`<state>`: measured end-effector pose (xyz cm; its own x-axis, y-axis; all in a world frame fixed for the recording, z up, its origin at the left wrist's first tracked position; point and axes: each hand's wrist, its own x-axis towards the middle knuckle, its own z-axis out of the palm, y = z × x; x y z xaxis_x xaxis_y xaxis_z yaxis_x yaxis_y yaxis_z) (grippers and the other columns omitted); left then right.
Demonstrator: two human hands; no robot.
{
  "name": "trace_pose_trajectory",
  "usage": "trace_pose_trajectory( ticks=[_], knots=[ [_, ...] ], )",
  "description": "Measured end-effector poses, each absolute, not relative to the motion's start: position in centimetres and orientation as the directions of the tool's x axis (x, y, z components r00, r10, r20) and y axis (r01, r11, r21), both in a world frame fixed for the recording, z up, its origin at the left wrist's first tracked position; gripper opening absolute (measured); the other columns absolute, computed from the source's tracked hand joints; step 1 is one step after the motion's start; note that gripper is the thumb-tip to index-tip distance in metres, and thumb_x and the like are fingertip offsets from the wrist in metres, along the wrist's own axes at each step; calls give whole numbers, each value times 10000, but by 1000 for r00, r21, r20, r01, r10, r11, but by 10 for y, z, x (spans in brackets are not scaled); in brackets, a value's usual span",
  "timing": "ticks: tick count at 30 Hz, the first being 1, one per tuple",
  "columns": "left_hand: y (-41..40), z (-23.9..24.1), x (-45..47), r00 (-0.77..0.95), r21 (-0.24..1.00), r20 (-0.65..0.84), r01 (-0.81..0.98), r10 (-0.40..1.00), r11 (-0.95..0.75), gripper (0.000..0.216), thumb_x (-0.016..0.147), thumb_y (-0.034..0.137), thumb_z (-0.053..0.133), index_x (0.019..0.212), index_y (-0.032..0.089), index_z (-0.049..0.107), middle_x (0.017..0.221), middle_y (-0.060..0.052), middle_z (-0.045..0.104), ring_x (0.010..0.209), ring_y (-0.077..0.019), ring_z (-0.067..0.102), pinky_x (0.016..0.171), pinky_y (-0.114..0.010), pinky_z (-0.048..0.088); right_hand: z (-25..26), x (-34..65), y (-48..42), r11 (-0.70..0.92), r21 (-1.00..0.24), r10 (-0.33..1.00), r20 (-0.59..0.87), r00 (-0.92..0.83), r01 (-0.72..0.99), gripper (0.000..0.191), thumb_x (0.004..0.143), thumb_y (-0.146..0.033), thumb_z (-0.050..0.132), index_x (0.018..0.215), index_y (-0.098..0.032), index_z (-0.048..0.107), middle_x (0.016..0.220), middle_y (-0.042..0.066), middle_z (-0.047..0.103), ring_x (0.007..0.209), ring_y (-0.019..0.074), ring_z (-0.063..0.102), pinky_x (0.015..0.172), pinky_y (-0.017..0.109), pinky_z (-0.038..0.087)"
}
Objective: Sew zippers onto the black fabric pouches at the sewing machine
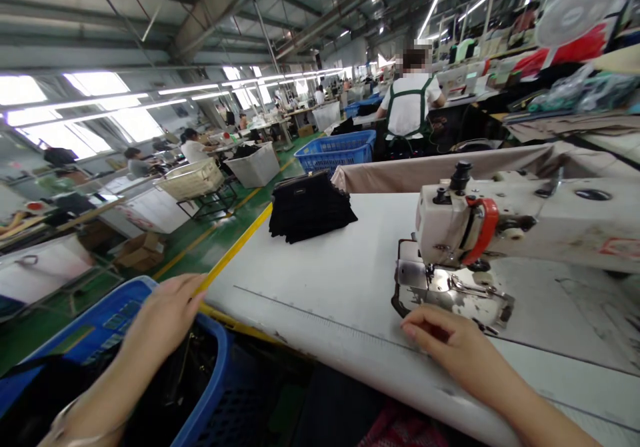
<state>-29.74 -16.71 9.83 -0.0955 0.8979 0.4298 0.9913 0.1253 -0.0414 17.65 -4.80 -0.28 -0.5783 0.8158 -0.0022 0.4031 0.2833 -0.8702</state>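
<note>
My left hand [173, 307] reaches over a blue plastic basket [223, 347] of dark items, its fingers at the yellow-edged corner of the white sewing table [320, 267]. The fingers are loosely extended, and nothing shows in them. On the right, my right hand [445, 340] rests by the table's front part, just before the metal plate of a sewing machine [500, 224]. Its thumb and fingertips are curled together with nothing visible between them. A stack of black fabric pieces [313, 207] lies at the table's far left, apart from both hands.
Behind the table, a person in a white shirt [410, 104] sits facing away, near another blue basket [337, 150]. A beige cloth-covered barrier [380, 170] borders the table's far side. A cardboard box [143, 250] stands on the green floor at left. A white fan [577, 10] is at upper right.
</note>
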Motion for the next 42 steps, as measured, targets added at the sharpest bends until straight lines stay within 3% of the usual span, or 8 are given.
trace_pose_trajectory(
  ticks=[10,16,23,26,30,35,38,42],
  knots=[
    [73,82,-248,51,-77,398,997,916,-22,351,943,337,581,1242,155,556,1268,-111,570,1106,-248,590,933,-471,511,-11,176,-52,308,-873,808,30,-588,378,232,945,-354,501,866,-228,679,812,25,621,754,179,578,671,301,431],
    [88,122,-248,-6,-34,455,999,890,24,312,938,346,591,1184,154,580,1173,-89,608,998,-213,625,849,-419,549,-9,169,-51,334,-869,796,53,-603,365,186,908,-309,542,798,-225,667,750,9,601,700,164,570,633,283,416],
    [38,161,-176,72,-15,671,996,738,-84,204,920,279,509,906,110,622,1259,-105,560,1220,-239,502,1104,-388,357,-3,173,-51,238,-934,806,36,-591,268,334,960,-458,478,899,-216,700,879,55,664,831,201,604,754,325,451],
    [-29,119,-117,522,-53,407,833,750,-551,93,869,149,521,826,152,603,1356,-125,542,1314,-259,462,1156,-456,324,-4,178,-45,60,-998,825,47,-563,4,582,985,-588,287,1152,-184,672,1083,124,683,951,242,630,835,391,485],
    [-111,60,-70,816,283,0,554,578,-783,63,816,181,629,877,191,627,1396,-75,556,1368,-266,429,1194,-477,277,-3,177,-37,-97,-993,849,-118,-516,68,521,912,-549,465,1205,-156,642,1014,99,702,900,225,648,786,364,507],
    [-128,34,-64,536,629,42,642,843,-439,319,842,429,675,1096,237,645,1381,-109,556,1270,-281,528,1106,-474,406,8,170,-51,-8,-971,881,-119,-458,237,258,740,-177,618,986,-200,693,725,-27,618,691,145,559,704,288,462],
    [-115,31,-55,180,629,124,746,976,-218,573,762,324,746,1293,238,546,1375,-132,529,1270,-309,504,1087,-519,402,18,171,-67,92,-970,878,-27,-477,224,308,782,-105,511,1015,-234,666,864,-16,656,799,158,592,802,317,466],
    [-107,36,-35,147,741,3,663,989,-101,555,694,226,758,1228,239,604,1177,-72,656,1074,-278,611,972,-443,485,29,176,-85,157,-984,844,86,-529,91,386,834,-91,480,1145,-283,609,1162,-6,638,1085,167,582,1002,346,413]
  ],
)
